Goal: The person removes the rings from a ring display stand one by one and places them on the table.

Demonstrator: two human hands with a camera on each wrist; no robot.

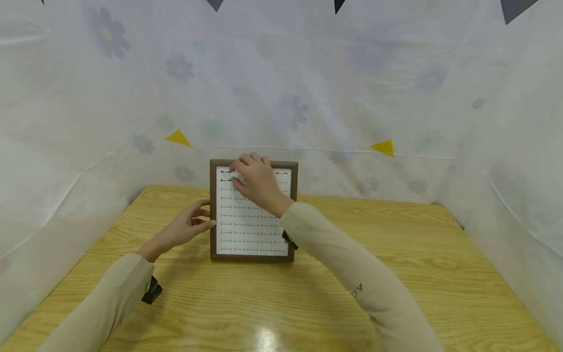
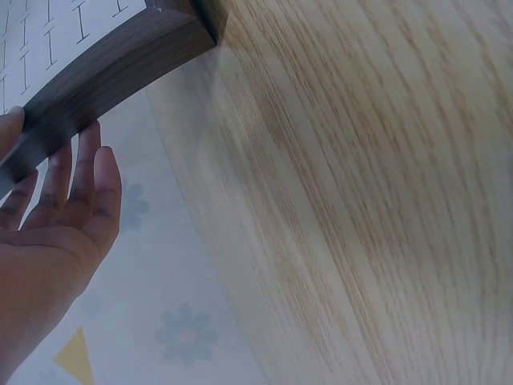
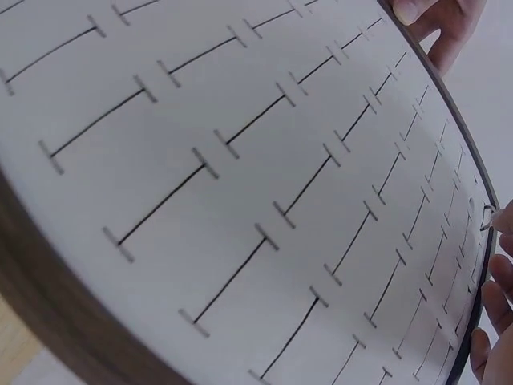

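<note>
Our left hand (image 1: 186, 229) rests straight fingers (image 2: 76, 172) on the tray's (image 1: 213, 210) side. Our right hand (image 1: 257, 181) pinches something tiny at its top, on the tabletop (image 1: 396, 274).

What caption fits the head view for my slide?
Right hand works at the top rows of a slotted white display board in a dark wooden frame, left hand steadying its edge on a wooden table.

A light wooden table (image 1: 396, 274) with visible grain, enclosed on three sides by a translucent white flower-print curtain (image 1: 308, 88) with small yellow triangular flags (image 1: 382, 147).
</note>
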